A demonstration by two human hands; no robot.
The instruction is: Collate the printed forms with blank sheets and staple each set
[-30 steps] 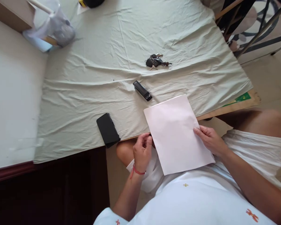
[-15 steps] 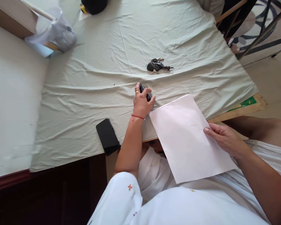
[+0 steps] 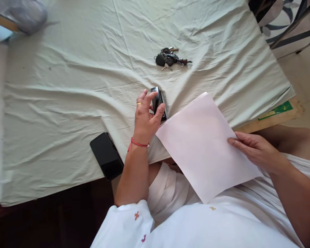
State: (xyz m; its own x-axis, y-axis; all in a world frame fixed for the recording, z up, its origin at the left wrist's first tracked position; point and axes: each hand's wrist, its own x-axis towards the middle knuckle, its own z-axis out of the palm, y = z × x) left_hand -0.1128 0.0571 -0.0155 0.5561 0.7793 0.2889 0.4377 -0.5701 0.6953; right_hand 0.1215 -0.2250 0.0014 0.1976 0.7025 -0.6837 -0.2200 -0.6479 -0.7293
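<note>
Between the thumb and fingers of my left hand [image 3: 147, 112] is a small black stapler [image 3: 157, 101], just above or on the cloth by the table's near edge. The hand's other fingers are partly raised. My right hand [image 3: 257, 150] pinches the right edge of some white paper [image 3: 206, 144], thumb on top and fingers underneath. The paper seems to be more than one sheet. Its far left part rests over the table edge, while the near part lies over my lap. The paper's left corner is close to the stapler.
A black phone [image 3: 107, 156] lies at the table's near edge, left of my left forearm. Farther back sits a bunch of keys [image 3: 169, 58]. A wrinkled pale green cloth [image 3: 88, 79] covers the table. At the far left stands a clear plastic bag or container [image 3: 28, 15].
My left hand has drawn the stapler slightly toward me, and its fingers have shifted to the stapler's left side. The view has moved closer. My right hand keeps its hold on the paper.
</note>
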